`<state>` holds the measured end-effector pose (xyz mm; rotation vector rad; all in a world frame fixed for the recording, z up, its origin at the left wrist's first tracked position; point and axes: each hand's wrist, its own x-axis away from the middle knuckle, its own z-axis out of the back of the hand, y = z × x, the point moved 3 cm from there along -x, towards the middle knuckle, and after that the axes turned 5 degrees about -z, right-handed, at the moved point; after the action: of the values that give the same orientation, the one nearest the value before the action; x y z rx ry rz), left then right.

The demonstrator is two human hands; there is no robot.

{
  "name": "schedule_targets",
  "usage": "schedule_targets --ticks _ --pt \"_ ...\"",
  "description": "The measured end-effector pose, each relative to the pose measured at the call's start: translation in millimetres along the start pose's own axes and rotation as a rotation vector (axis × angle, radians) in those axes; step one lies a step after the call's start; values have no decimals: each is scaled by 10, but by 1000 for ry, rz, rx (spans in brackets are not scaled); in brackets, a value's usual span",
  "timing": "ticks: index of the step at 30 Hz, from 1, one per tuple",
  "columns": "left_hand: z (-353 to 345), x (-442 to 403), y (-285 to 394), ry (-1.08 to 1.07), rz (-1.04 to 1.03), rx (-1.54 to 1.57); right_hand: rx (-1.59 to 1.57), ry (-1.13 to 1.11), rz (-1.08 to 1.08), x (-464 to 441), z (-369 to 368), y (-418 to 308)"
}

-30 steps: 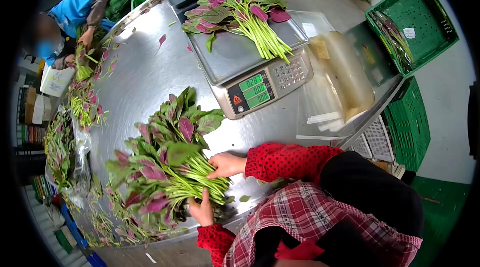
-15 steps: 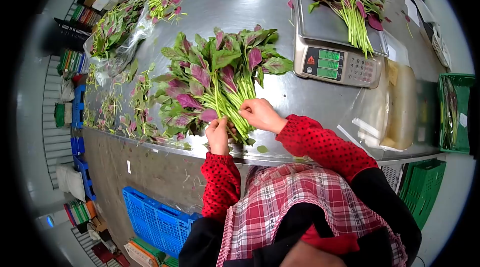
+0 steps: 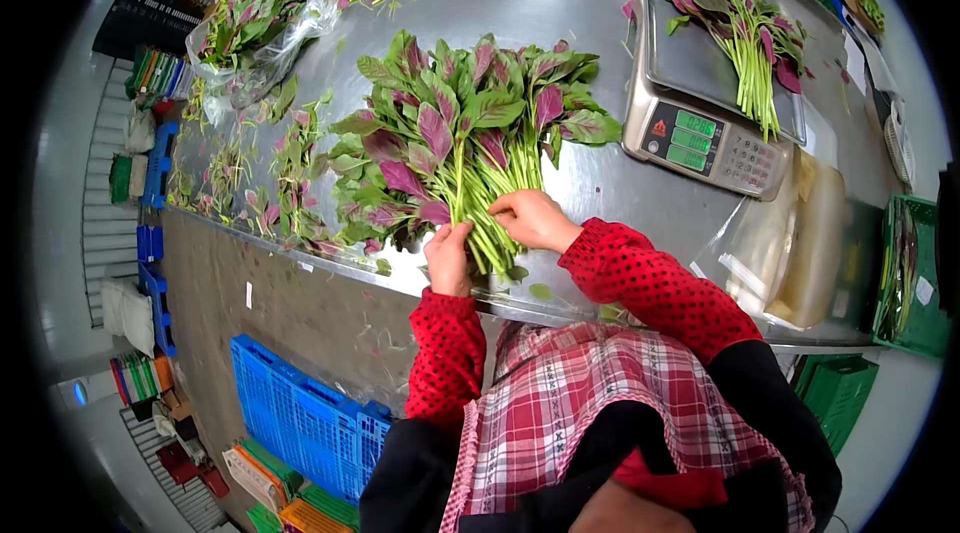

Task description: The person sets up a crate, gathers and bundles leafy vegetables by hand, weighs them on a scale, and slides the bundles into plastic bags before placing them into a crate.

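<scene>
A large heap of leafy amaranth (image 3: 475, 113), green with purple patches, lies on the steel table with its pale stems toward me. At the lower left of the stems, my left hand (image 3: 448, 258) is closed, thumb and fingers pinching some amaranth stems. My right hand (image 3: 535, 220) rests against the right side of the stems, its fingers curled closed around some of them; the fingertips are partly hidden. Another amaranth bunch (image 3: 745, 43) lies on the digital scale (image 3: 710, 148) at the right.
Trimmings (image 3: 295, 168) litter the steel table (image 3: 620, 253) on the left. Behind them, a clear plastic bag (image 3: 300, 48) holds more greens. Plastic bags (image 3: 800, 243) lie right of the scale, near a green crate (image 3: 910, 278). A blue pallet (image 3: 295, 413) stands below the table edge.
The camera view has shifted and turned slightly, so the table's contents appear moved to the right. Both hands remain at the stems, the left slightly higher on them.
</scene>
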<state>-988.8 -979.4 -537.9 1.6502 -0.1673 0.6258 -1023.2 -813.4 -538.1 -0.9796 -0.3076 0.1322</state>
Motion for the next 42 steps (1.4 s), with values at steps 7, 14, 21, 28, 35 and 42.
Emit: schedule_targets --ticks 7,14,21,28,35,42 --pt "85 26 19 -133 67 311 -45 -40 -23 69 -34 -290" --pt "-60 176 27 -65 -29 361 -354 -365 -272 1 -169 -123" --pt "92 253 192 4 -38 -179 -727 -440 -362 92 -181 -202" --pt "471 281 597 262 -201 458 -236 -15 -33 230 408 -369" --pt "-23 288 237 -177 -57 -136 -357 -399 -377 349 299 -47" --pt "17 766 1110 -100 -419 310 -992 -419 -486 319 286 -157"
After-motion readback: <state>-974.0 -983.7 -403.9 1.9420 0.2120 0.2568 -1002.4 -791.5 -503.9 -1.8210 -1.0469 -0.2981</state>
